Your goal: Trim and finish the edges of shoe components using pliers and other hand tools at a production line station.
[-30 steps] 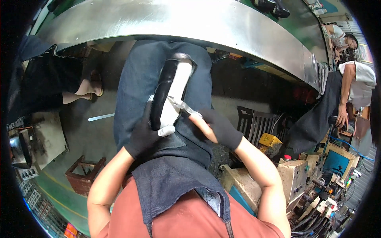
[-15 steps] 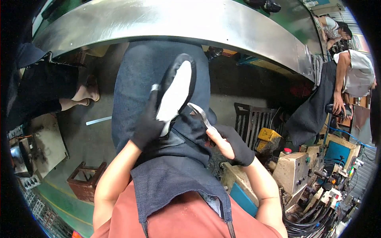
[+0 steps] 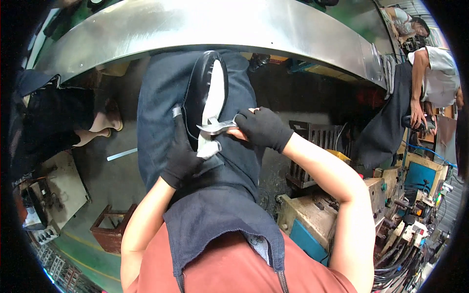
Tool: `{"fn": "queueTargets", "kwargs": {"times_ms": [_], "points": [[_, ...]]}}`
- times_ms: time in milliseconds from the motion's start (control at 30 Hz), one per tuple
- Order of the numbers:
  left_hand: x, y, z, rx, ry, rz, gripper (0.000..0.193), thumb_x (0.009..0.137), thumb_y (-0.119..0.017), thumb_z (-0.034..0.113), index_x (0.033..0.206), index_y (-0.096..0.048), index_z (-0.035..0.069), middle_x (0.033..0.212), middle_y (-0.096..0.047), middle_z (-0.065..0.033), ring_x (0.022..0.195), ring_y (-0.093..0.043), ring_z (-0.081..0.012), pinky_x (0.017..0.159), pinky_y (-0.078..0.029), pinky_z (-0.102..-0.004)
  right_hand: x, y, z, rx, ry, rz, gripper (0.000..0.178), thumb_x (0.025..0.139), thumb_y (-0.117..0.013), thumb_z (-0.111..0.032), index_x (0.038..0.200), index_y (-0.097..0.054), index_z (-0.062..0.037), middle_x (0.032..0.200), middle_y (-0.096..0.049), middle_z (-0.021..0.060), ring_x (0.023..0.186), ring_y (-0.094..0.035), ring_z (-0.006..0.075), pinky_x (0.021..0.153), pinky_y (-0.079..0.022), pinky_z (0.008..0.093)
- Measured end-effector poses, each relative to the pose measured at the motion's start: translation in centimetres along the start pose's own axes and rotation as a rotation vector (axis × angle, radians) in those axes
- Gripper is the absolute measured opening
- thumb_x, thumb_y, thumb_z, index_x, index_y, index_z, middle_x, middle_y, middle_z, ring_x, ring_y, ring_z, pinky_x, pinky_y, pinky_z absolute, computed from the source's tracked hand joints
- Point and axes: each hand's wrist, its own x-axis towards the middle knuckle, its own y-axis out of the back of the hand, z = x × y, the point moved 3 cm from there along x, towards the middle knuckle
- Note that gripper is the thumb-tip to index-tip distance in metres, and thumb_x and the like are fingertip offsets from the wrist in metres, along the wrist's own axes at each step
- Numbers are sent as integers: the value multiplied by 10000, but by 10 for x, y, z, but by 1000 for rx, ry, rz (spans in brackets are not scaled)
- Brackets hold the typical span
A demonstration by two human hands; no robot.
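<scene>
A black shoe (image 3: 198, 90) with a pale, uncovered underside lies bottom up and toe away over my lap. Its sole side is turned partly to the right. My left hand (image 3: 181, 156), in a black glove with a whitish tip on one digit, grips it along the left side near the heel. In my gloved right hand (image 3: 264, 129) is a pair of silver pincers (image 3: 215, 128) with a curved, beak-like head. That head lies over the shoe's underside near the heel; whether its jaws pinch the edge I cannot make out.
A shiny metal bench (image 3: 205, 24) curves across the far side. Machinery (image 3: 312, 219) with hoses stands at the right, near a slatted dark rack (image 3: 305, 171). Another person (image 3: 432, 83) holds a dark shoe there. Someone's legs (image 3: 93, 129) show at the left, above a brown stool (image 3: 112, 227).
My right hand has moved up and left, bringing the pincers from beside the shoe onto its underside. The shoe has turned more upright, showing more of its black left side.
</scene>
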Motion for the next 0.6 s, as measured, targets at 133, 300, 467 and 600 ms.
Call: {"fn": "queueTargets", "kwargs": {"times_ms": [133,300,467,600], "points": [[23,-13,-4,-779,436,47,670,996,-518,302,1465,-207,-62,1459,-370,-245,1356,-387,-331,1114,-307,-373,-5,4,3,378,-151,-434,553,984,-433,-516,918,-662,-17,812,-689,194,745,-685,342,642,-531,401],[30,-2,11,-74,16,228,643,876,-583,128,1424,-297,-49,1354,-459,-296,1250,-495,-411,1056,-377,-408,15,62,-10,390,-289,-741,450,961,-502,-438,876,-703,-44,701,-692,117,687,-695,255,626,-533,394],[29,-9,-24,-14,127,208,674,943,-549,250,1464,-216,-18,1404,-417,-302,1277,-478,-411,1038,-397,-412,33,102,-113,-127,-159,-388,327,898,-594,-320,812,-683,-17,674,-645,142,586,-656,273,525,-523,398],[32,-7,-34,-71,222,193,678,984,-503,340,1478,-184,3,1419,-428,-272,1292,-469,-392,1054,-378,-395,6,100,-193,-214,204,-238,331,826,-652,-336,732,-640,-20,655,-569,188,583,-613,317,463,-494,395]]}}
